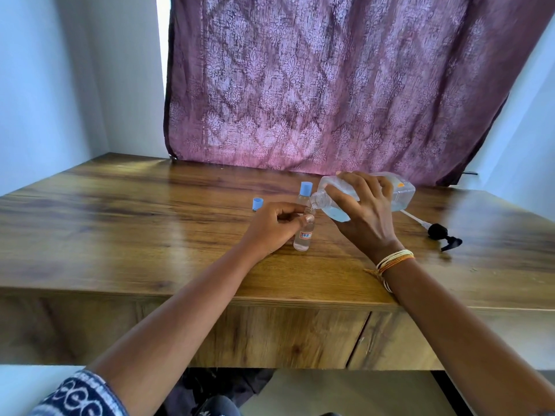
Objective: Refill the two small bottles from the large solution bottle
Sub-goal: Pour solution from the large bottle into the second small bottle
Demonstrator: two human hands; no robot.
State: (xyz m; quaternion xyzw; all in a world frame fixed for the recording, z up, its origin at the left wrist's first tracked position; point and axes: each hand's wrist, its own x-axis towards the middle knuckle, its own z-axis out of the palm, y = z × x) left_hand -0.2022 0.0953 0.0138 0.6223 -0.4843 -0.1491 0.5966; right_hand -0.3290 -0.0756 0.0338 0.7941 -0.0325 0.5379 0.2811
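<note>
The right hand [365, 211] is gripping the large bottle [369, 193], its fingers [357, 183] curled over the clear body and the thumb reaching along the underside near the neck. The bottle is lying almost on its side in the air above the wooden worktop [150, 235], its open neck pointing left and down, with pale blue liquid pooling toward the shoulder. The mouth is sitting right at the top of an uncapped small bottle [304, 235], touching or just above it; which one is hard to tell.

The left hand [273, 226] is holding that small bottle upright on the worktop, the fingers loosely curled round its upper part and the thumb tip pressing against its near side. The small bottle is showing clear liquid in its lower part and a small red and white label.

Just behind it, a second small bottle [304, 197] is standing upright with a blue cap on, partly hidden by the left hand and the large bottle's neck. A loose blue cap [258, 203] is resting on the worktop to the left of both, well apart from the hands.

A black pump head [443, 235] with its white tube is lying on the worktop to the right, beyond the right wrist, which is wearing thread bands [390, 261]. A purple patterned curtain [330, 85] is hanging behind the worktop.
</note>
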